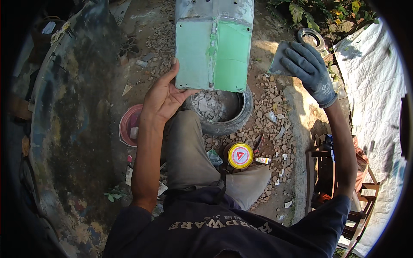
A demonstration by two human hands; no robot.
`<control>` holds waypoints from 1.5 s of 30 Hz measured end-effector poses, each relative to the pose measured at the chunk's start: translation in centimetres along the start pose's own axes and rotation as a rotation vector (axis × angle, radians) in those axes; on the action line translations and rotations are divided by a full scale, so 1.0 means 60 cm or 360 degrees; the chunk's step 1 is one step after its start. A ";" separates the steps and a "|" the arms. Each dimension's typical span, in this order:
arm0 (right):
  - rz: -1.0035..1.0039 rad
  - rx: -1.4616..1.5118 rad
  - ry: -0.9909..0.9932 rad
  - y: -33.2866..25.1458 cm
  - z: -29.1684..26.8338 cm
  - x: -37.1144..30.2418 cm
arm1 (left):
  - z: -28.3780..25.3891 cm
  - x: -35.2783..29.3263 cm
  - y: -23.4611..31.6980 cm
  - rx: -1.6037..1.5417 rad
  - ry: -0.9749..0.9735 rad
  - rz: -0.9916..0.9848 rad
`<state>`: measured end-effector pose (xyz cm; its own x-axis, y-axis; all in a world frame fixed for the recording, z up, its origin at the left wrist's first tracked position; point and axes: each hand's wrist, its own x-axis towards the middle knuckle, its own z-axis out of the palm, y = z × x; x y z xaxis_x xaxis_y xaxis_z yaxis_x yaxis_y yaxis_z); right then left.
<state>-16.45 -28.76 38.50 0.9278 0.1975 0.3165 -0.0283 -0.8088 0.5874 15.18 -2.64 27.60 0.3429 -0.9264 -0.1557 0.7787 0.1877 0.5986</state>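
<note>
A vehicle-body-like panel (194,56) stands at the top centre, pale green on its left half and brighter green on the right, with a worn ridge between and small holes near its corners. My bare left hand (161,96) grips its lower left corner, thumb up along the side edge and fingers under the bottom. To the right, apart from the panel, my right hand (306,66) wears a grey glove. Its fingers press on a thin, flat grey square sheet (278,59), greenish along one edge; whether it is a spreader or sandpaper I cannot tell.
A tyre (247,112) with rubble inside lies below the panel. Near my knee stand a yellow-rimmed tin (240,155) and a small white tube (262,160). A reddish basin (130,124) sits at left. Wooden furniture (365,202) and a white sheet (374,86) are at right.
</note>
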 end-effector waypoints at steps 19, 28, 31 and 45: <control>0.2422 0.3274 0.2243 -0.376 0.050 -0.271 | 0.063 -0.030 -0.219 -0.0052 -0.0121 -0.0175; 0.2125 0.3558 0.2754 -0.491 0.012 -0.252 | 0.027 -0.042 -0.316 -0.0057 -0.0154 -0.0240; 0.2204 0.3502 0.2836 -0.542 -0.002 -0.265 | -0.005 -0.047 -0.350 -0.0118 -0.0266 -0.0395; 0.2947 0.2614 0.3004 -0.839 -0.176 -0.370 | -0.195 -0.032 -0.528 0.0207 -0.0126 -0.1125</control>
<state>-39.55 13.42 9.78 -0.2024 -0.9568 -0.2088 0.8591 -0.0711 -0.5069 -3.99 -2.99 -0.27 -0.2626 -0.8337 -0.4859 0.7297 -0.5010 0.4653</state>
